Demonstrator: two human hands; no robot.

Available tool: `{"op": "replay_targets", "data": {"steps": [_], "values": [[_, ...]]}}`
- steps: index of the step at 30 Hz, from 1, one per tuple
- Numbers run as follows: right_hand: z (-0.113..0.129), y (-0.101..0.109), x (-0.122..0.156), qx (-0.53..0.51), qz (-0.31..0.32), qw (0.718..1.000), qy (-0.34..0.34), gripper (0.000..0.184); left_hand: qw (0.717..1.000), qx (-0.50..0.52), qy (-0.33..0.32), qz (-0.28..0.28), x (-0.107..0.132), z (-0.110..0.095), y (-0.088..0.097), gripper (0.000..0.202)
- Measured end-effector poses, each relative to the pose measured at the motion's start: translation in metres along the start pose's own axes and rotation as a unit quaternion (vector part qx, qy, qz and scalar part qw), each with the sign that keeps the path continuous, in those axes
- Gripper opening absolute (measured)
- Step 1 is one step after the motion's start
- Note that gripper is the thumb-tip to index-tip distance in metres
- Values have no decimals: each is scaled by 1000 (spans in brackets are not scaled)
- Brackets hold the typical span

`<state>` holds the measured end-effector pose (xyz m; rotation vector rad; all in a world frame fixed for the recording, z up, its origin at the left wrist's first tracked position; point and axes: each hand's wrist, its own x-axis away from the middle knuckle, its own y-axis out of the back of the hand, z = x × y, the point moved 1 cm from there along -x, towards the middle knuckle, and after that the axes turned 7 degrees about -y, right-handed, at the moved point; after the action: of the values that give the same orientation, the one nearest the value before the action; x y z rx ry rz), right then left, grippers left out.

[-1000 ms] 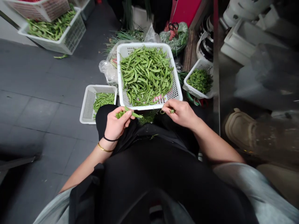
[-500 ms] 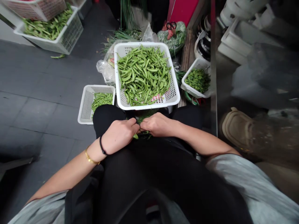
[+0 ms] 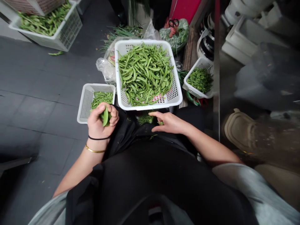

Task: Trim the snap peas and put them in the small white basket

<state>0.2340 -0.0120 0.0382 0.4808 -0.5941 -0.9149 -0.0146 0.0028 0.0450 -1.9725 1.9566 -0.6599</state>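
Several green pea pods sit in the curled fingers of my left hand (image 3: 100,120), one pod (image 3: 105,116) facing up across the palm. This hand is raised over the near edge of the small white basket (image 3: 82,106), which has pea pods (image 3: 102,97) inside. My right hand (image 3: 165,122) is over my lap with thumb and index finger stretched apart; a bit of green shows by its curled fingers, and whether it is gripped is unclear. Just beyond is the large white basket (image 3: 150,107), heaped with pea pods (image 3: 145,73). Green trimmings (image 3: 144,119) lie below its near rim.
A small basket (image 3: 187,86) of leafy greens stands at the right, beside a metal edge (image 3: 217,78). Behind the large basket are plastic bags (image 3: 106,70) and scissors (image 3: 173,23). Stacked baskets (image 3: 67,37) with greens stand at upper left on the tiled floor (image 3: 42,103).
My hands have moved apart. The left has swung left, turned palm up, and now shows the pods in it. The right has opened its thumb and index finger, staying over my lap.
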Motion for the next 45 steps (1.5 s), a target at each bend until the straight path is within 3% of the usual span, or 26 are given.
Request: {"op": "replay_targets", "data": {"steps": [2,5,8,11,14,18,20,23,25,28,30,33,36,39,42,43,45], "values": [[-1,4,-2,-2,9,1000,-18,63,998,29,55,23,0,0,2,25],[4,-2,-12,-183,11,983,-19,47,994,-9,99,56,10,8,-8,23],[12,-19,-27,-371,-8,928,-4,50,981,-165,69,78,20,19,-26,19],[21,-35,-40,-406,-24,912,49,53,952,-268,53,138,24,26,-40,22],[26,-39,-40,-335,-3,940,62,54,956,-239,74,155,23,30,-43,23],[21,-27,-24,-126,-86,984,96,45,985,-99,122,70,20,32,-36,29],[19,-22,-15,-6,-136,981,137,30,988,-60,132,48,19,33,-34,30],[21,-20,-9,110,-160,961,198,31,988,-36,145,49,17,36,-33,30],[25,-21,-9,119,-135,953,243,32,982,-35,170,70,17,38,-31,30],[28,-17,-7,37,-43,954,295,30,958,-37,238,155,18,40,-27,32],[23,-8,-4,-45,-19,964,260,28,939,-36,272,206,19,40,-24,30],[9,13,1,-130,-81,979,136,28,930,-36,286,228,20,38,-17,29],[4,24,3,-56,-130,986,92,26,926,-38,292,235,19,38,-12,30],[15,16,2,131,-136,970,153,35,920,-54,292,254,18,40,-10,31],[27,-1,-3,246,-84,940,221,26,908,-125,264,299,18,37,-14,33],[29,-6,-5,252,-57,938,233,28,905,-178,229,311,19,34,-16,32],[29,-12,-7,202,7,948,245,29,886,-312,98,328,21,26,-23,25]]}}
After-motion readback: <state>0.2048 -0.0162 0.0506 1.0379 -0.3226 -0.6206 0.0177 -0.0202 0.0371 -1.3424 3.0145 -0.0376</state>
